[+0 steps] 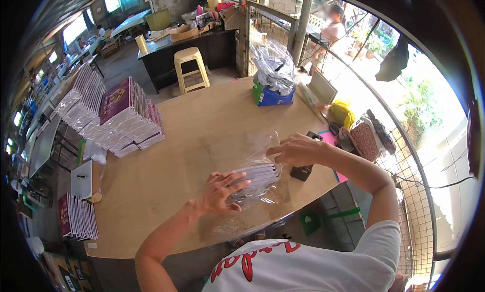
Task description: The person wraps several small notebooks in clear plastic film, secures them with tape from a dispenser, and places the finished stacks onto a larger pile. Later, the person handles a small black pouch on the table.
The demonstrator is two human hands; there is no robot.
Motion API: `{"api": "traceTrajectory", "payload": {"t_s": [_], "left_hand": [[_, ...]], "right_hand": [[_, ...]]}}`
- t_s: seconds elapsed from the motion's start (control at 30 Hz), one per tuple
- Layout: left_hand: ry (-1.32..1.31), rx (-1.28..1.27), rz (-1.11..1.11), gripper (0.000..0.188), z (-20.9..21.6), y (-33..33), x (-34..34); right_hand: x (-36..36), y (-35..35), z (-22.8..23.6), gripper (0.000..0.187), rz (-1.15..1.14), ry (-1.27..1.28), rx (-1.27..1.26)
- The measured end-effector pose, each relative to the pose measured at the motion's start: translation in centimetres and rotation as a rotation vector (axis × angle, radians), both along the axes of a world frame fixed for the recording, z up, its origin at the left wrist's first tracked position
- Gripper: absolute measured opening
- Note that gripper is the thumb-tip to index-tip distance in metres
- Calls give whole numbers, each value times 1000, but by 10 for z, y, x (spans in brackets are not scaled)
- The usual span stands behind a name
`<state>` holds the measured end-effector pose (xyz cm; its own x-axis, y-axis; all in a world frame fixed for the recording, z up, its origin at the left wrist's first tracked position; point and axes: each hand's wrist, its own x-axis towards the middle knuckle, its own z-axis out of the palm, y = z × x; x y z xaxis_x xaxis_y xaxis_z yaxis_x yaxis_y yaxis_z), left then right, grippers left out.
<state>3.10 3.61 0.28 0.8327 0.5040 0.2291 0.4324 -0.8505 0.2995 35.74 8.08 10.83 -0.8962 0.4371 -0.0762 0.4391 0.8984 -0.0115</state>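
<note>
In front of me a small stack of booklets point(258, 175) lies on the table point(151, 191), partly inside a clear plastic bag point(260, 195). My left hand point(218, 192) rests against the stack's left side, its fingers spread over the plastic and the booklets. At the bag's far right edge my right hand point(297, 149) has its fingers curled together, pinching the loose film. The hand partly hides the fingertips' hold. Just beside the right wrist sits a black device point(301, 173).
Tall piles of plastic-wrapped books point(132, 113) stand at the far left. A blue and green box point(275, 96) stuffed with clear plastic sits at the far edge. To the right are a yellow bundle point(342, 114) and a patterned pouch point(365, 140). A person point(333, 29) is outside.
</note>
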Motion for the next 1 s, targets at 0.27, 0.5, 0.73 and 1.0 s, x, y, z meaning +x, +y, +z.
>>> {"api": "traceTrajectory", "payload": {"t_s": [0.27,0.5,0.73,1.0], "left_hand": [[203,65,-144,98,1,19,8],[238,38,-159,100,0,21,11],[143,253,139,94,-80,-72,42],[-281,48,306,77,-13,-37,11]], "right_hand": [[-48,12,-38,12,13,295,-378],[-68,1,-67,38,-94,490,-6],[-72,-9,-115,112,-659,799,-259],[-73,2,-107,137,-886,639,-403]]}}
